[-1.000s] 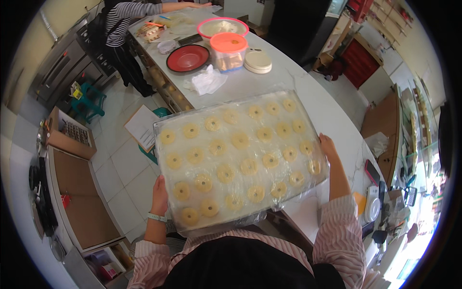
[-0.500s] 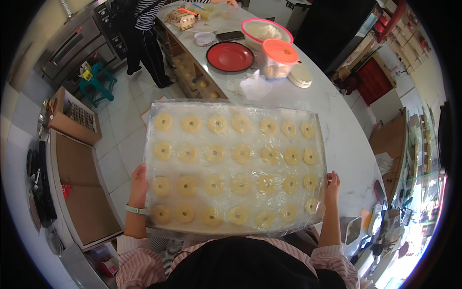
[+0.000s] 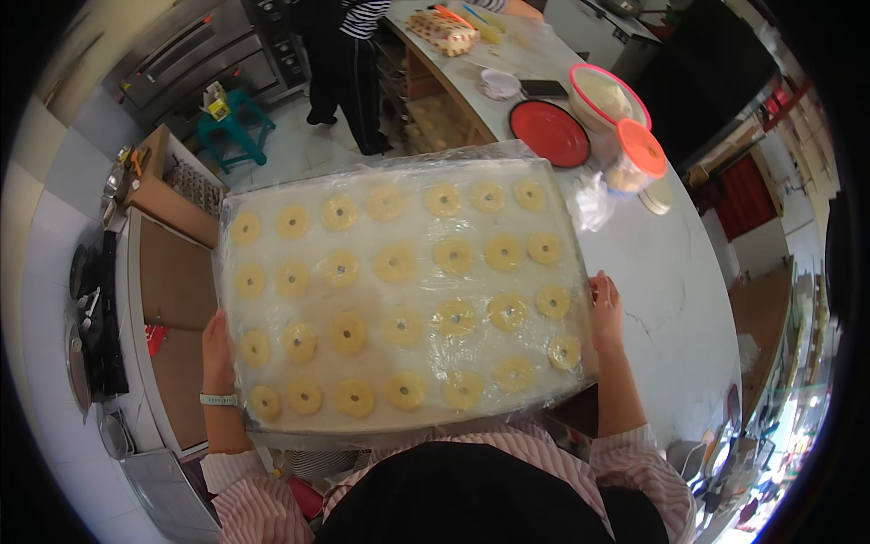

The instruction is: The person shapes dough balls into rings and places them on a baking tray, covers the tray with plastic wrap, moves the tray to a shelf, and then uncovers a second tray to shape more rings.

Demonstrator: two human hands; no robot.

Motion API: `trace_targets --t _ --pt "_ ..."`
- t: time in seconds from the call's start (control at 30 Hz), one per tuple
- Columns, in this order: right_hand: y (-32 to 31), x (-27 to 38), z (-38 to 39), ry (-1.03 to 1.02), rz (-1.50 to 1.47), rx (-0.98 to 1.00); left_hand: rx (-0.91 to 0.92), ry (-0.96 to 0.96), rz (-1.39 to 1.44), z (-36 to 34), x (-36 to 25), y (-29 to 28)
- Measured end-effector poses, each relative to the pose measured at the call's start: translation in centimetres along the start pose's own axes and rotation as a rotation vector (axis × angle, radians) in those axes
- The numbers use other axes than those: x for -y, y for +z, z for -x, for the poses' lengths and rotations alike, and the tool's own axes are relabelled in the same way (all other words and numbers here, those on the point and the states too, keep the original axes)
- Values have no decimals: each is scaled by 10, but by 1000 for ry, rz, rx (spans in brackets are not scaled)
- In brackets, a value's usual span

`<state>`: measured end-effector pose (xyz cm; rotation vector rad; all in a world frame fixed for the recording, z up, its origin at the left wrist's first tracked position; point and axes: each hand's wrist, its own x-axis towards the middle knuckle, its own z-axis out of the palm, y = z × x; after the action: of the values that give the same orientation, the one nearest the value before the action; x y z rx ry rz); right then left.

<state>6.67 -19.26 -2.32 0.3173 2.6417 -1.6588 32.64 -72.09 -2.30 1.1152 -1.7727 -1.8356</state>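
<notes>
I carry a large rectangular baking tray (image 3: 417, 295) in front of my body, held level at its two short sides. Rows of pale ring-shaped dough pieces (image 3: 347, 333) lie on it under clear plastic film (image 3: 471, 340), which is wrinkled and shiny on the right half. My left hand (image 3: 217, 352) grips the left edge, with a pale band around the wrist. On the opposite edge my right hand (image 3: 607, 310) is closed, its fingers partly hidden by the rim. Part of the film sticks out past the tray's far edge.
A marble-topped counter (image 3: 671, 299) runs along the right, bearing a red plate (image 3: 549, 133), a pink-rimmed bowl (image 3: 609, 95) and an orange-lidded tub (image 3: 639, 154). Beyond the tray stand a person in dark trousers (image 3: 349, 77), a green stool (image 3: 237, 131) and a steel oven (image 3: 195, 59).
My view has swung left, so the counter and its things sit farther right in the picture. The tray has shifted left and tilted slightly, still in both hands.
</notes>
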Motion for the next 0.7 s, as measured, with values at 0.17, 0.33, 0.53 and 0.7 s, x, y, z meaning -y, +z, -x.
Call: trace_targets --t 0.17,0.33,0.53,0.7 --pt "95 -8 -64 -244 105 42 -80 -31 21 -23 8 -38" --pt "192 32 -103 -287 187 199 -168 -45 64 -60 19 -56" --pt "297 50 -178 -303 206 281 -307 -12 64 -154 46 -50" --pt "361 60 -240 -418 150 244 -343 -64 104 -246 65 -33"
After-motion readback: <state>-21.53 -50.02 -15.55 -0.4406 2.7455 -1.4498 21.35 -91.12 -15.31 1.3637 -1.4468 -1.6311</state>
